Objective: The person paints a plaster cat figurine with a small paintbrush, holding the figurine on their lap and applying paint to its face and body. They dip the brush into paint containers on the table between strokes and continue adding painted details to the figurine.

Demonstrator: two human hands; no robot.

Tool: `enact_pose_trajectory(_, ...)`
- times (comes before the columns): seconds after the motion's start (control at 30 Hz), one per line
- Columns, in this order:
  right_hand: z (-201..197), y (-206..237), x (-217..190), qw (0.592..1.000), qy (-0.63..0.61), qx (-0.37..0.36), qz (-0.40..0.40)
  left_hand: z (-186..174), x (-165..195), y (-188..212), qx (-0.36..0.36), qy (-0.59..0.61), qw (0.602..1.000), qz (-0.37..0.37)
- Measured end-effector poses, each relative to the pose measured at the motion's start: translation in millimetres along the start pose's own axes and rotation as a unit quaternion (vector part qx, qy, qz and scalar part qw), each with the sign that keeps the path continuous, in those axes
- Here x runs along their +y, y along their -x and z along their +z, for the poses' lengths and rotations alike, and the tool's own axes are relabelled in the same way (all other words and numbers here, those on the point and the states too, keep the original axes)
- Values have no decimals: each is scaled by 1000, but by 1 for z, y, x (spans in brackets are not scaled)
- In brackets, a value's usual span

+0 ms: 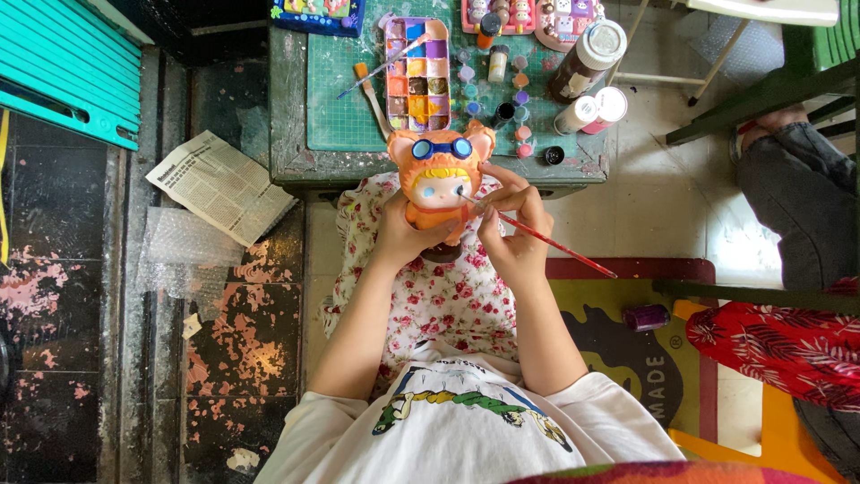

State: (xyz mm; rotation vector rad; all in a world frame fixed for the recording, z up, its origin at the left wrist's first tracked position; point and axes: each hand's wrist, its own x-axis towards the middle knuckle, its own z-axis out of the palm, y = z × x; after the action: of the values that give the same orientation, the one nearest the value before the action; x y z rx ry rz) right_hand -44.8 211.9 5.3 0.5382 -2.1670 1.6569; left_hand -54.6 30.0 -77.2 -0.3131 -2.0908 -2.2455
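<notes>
We've got the orange figurine upright over our lap, just in front of the table edge, our left hand wrapped around its lower body from the left, fingers closed firmly on it. Our right hand pinches the red-handled paintbrush in a tight pen grip, its tip right at the figurine's pale face, just under the blue goggles. Fine work, this: if the left hand lets the figure turn or tilt, the bristles could smear across the cheek or onto the yellow hair. We judge the wrist has little support here, since nothing but the lap is under it, so a tremor could put paint where it isn't wanted. The paint palette and the little paint pots sit on the green mat beyond, near the edge, and a careless reach past the figurine could knock one over. A drip would land on the floral cloth.
</notes>
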Motion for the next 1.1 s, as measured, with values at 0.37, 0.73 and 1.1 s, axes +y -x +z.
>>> enact_pose_trajectory(0.37,0,-2,-2,999,-41,21,14,1,-2,1,0,9,1000,-9)
enact_pose_trajectory(0.73,0,-4,-6,999,-36,20,14,0,-2,2,-10,23,1000,-11)
enact_pose_trajectory(1.1,2,-5,-6,1000,-1,15,15,-1,-3,2,-4,26,1000,-14)
